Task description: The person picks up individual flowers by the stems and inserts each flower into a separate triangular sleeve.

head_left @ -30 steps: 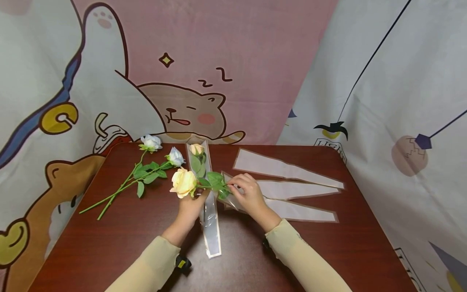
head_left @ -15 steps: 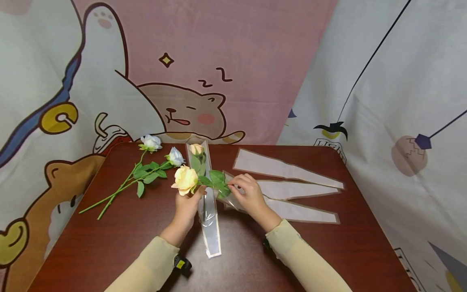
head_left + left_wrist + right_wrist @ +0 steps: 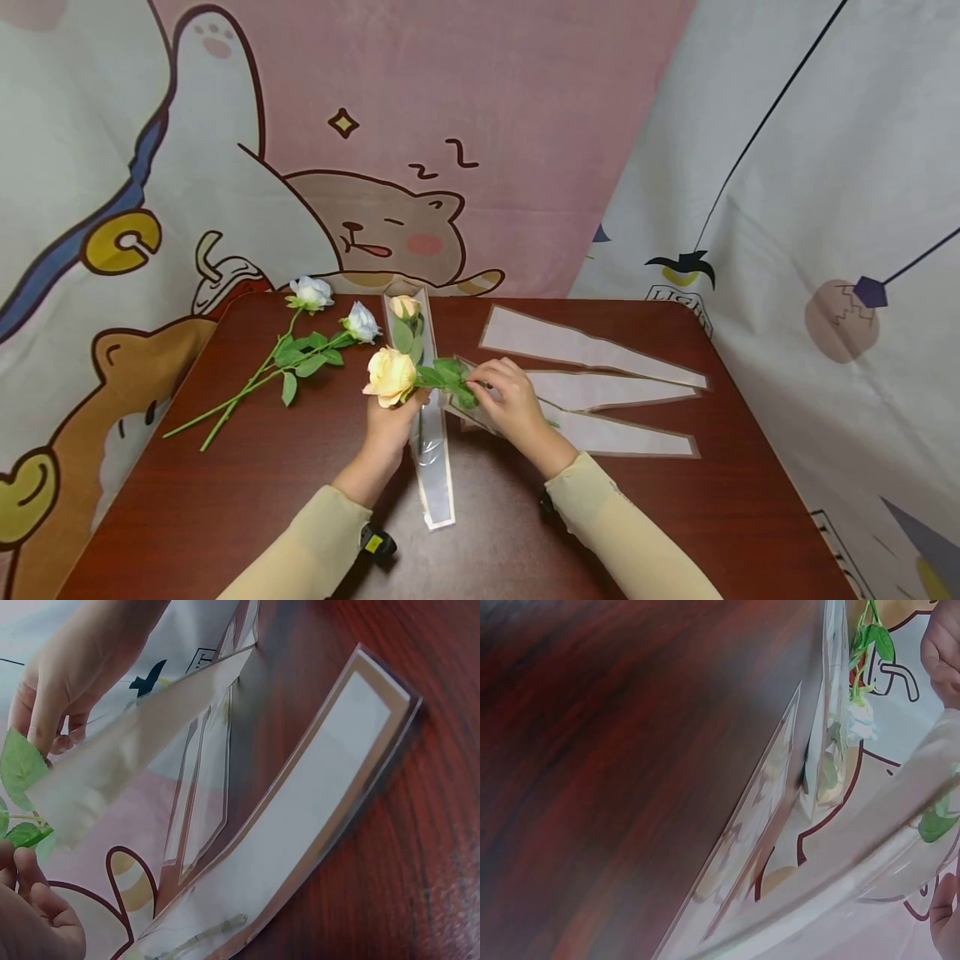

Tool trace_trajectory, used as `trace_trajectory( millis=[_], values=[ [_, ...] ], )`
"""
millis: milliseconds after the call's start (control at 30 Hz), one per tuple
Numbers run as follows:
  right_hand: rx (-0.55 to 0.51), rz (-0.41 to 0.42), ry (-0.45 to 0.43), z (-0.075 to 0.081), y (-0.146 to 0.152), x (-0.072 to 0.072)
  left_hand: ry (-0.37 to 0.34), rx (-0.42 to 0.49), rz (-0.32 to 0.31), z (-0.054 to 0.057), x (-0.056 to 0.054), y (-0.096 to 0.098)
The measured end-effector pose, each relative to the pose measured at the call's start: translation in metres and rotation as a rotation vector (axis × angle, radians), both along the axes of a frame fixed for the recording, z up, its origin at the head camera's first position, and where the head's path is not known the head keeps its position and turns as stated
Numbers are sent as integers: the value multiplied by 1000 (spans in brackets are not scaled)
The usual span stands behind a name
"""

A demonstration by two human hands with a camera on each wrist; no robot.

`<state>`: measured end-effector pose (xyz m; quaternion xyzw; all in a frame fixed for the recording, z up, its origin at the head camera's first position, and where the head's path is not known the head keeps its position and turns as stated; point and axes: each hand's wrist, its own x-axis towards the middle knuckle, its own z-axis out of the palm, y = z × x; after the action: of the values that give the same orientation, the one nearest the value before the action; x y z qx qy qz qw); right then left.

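Note:
My left hand [image 3: 390, 429] grips a pale yellow artificial rose [image 3: 390, 377] just below its bloom. The stem points right, and its green leaves [image 3: 450, 375] lie at the mouth of a clear flower sleeve [image 3: 142, 742]. With thumb and fingertips, my right hand [image 3: 513, 404] pinches that sleeve's mouth beside the leaves. A green stem tip [image 3: 553, 424] shows past the right wrist. Under the left hand lies another sleeve [image 3: 437, 492] with a yellow rose [image 3: 405, 307] inside; the left wrist view shows its narrow end close up.
Two pale blue roses [image 3: 311, 293] with crossed stems lie on the left of the brown table [image 3: 225, 517]. Several flat white sleeves [image 3: 585, 337] are spread at the right. A printed cloth [image 3: 540, 150] hangs behind the table.
The left hand and yellow rose have shifted slightly right, bringing the bloom closer to the right hand. The stem tip now shows right of the right wrist. The right hand stays nearly still.

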<state>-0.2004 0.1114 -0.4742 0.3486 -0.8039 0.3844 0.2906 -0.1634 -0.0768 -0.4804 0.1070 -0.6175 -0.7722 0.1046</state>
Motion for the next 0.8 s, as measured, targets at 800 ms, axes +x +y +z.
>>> trace_trajectory(
  millis=[800],
  values=[
    [-29,79,7,3,4,0,-1,-2,92,-5,-8,-7]
  ],
)
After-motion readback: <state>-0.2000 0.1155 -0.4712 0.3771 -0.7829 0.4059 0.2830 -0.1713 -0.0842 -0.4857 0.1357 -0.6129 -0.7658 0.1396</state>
